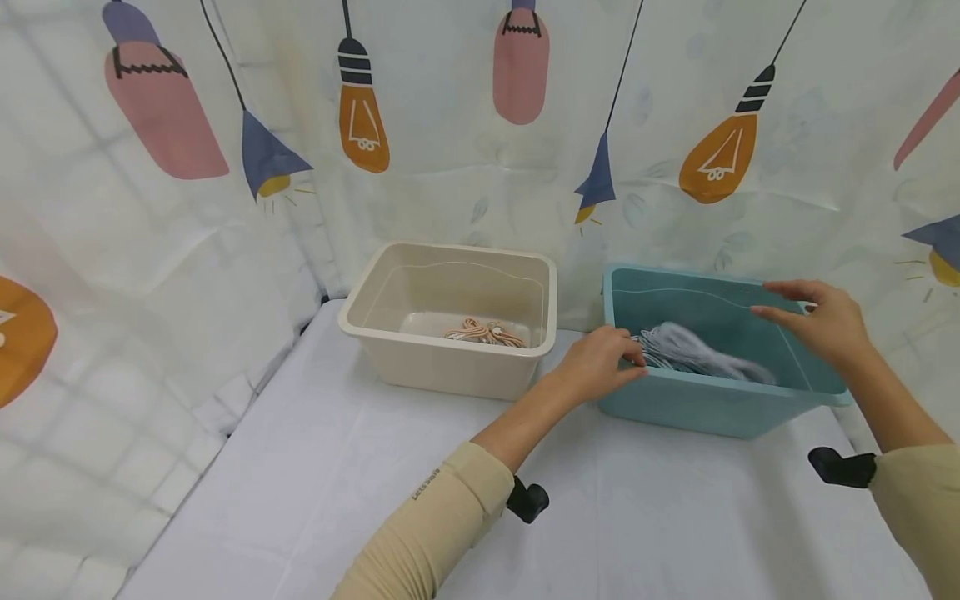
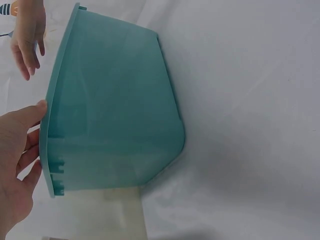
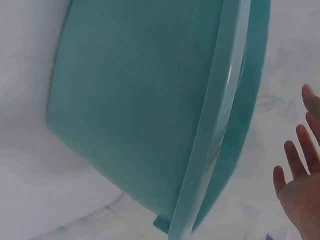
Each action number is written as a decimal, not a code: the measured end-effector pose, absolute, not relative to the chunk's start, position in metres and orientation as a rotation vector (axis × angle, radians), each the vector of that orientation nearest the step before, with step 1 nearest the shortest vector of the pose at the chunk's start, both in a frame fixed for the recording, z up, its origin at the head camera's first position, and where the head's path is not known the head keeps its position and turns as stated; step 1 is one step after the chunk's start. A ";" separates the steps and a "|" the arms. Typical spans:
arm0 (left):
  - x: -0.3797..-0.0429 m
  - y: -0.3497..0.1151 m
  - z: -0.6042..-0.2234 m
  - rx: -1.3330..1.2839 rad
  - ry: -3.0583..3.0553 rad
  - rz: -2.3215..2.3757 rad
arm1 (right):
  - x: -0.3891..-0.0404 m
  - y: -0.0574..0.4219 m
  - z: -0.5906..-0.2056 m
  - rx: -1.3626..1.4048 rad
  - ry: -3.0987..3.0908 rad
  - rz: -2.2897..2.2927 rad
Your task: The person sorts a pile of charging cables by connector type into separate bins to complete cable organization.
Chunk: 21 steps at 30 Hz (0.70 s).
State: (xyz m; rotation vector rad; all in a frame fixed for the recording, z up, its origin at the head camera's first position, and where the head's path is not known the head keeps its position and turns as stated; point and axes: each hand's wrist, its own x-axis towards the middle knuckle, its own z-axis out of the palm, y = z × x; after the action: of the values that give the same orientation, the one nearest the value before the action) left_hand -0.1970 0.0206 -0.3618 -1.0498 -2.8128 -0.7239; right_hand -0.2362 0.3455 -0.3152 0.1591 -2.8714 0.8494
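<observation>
In the head view a teal plastic bin (image 1: 697,404) stands on the right, with a bundle of grey cords (image 1: 686,346) lying inside. My left hand (image 1: 600,362) grips its rim at the near left corner. The left wrist view shows the thumb and fingertips of that left hand (image 2: 20,155) at the rim of the teal bin (image 2: 110,100). Over the bin's right side hovers my right hand (image 1: 821,321), thumb and fingers spread apart. In the right wrist view the right hand (image 3: 302,180) is beside the bin's rim (image 3: 215,115), holding nothing.
Left of the teal bin stands a cream bin (image 1: 450,367) with coiled peach-coloured cable (image 1: 487,332) in it. Both rest on a white-covered table (image 1: 360,492). A curtain (image 1: 450,167) printed with lamps and bulbs hangs behind.
</observation>
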 end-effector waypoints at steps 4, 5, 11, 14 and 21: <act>-0.196 0.021 -0.361 -1.045 -2.821 -0.718 | -0.233 0.342 -0.319 0.182 -2.846 0.848; -0.196 0.021 -0.361 -1.045 -2.821 -0.716 | -0.232 0.341 -0.320 0.186 -2.842 0.856; -0.197 0.022 -0.362 -1.059 -2.814 -0.733 | -0.230 0.331 -0.324 0.246 -2.815 0.888; -0.197 0.022 -0.362 -1.068 -2.810 -0.741 | -0.228 0.325 -0.327 0.274 -2.791 0.903; -0.195 0.014 -0.361 -1.034 -2.818 -0.775 | -0.224 0.313 -0.330 0.333 -2.750 0.927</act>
State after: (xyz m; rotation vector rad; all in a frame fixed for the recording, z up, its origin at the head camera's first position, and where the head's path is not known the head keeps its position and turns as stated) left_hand -0.1947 0.0142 -0.3611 -1.0344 -2.8178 -0.7752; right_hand -0.2242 0.3129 -0.3304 0.3334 -2.7505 0.9271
